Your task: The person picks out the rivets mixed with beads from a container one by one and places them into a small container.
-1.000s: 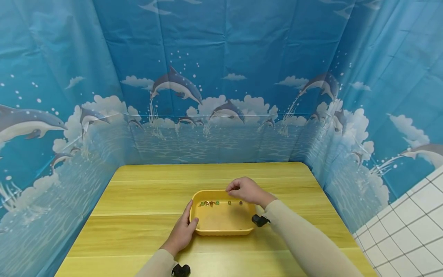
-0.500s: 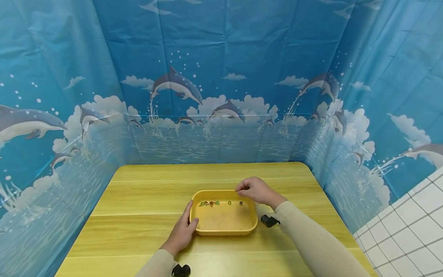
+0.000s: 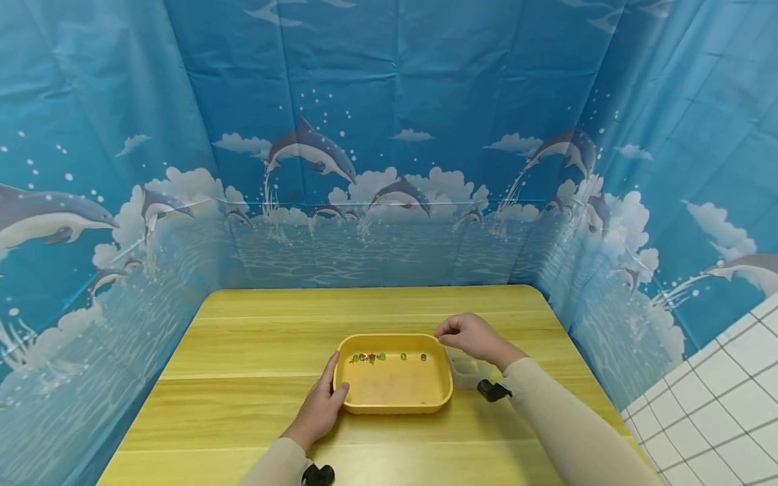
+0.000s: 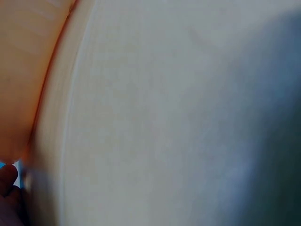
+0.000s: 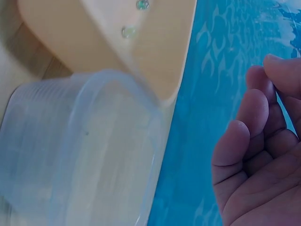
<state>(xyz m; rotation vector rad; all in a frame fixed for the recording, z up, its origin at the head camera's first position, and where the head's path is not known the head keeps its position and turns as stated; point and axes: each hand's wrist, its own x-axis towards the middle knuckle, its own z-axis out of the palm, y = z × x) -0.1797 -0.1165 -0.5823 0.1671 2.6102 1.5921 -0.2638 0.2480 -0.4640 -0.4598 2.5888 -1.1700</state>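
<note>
A yellow tray [image 3: 395,388] sits on the table. My left hand [image 3: 320,403] holds its left side, thumb over the near left corner and fingers along the outer wall. Inside, toward the back, several small glass marbles form a row: a green marble [image 3: 404,356], a dark marble [image 3: 423,357], and a cluster of green and amber pieces [image 3: 368,358] at left. My right hand [image 3: 474,335] is raised over the tray's back right corner. Its fingers curl, with thumb tip against index fingertip and nothing visible between. Below it stands a clear plastic container [image 5: 70,155], partly hidden in the head view.
The wood-grain table [image 3: 243,378] extends around the tray. A blue dolphin-print curtain [image 3: 377,250] hangs behind it and along both sides. White tiles [image 3: 723,385] show at the lower right. A black wrist camera [image 3: 494,390] is worn under the right wrist.
My right hand has moved rightward along the tray's back rim to its right corner, bringing more of the clear container into view. The left hand, tray and marbles stay put.
</note>
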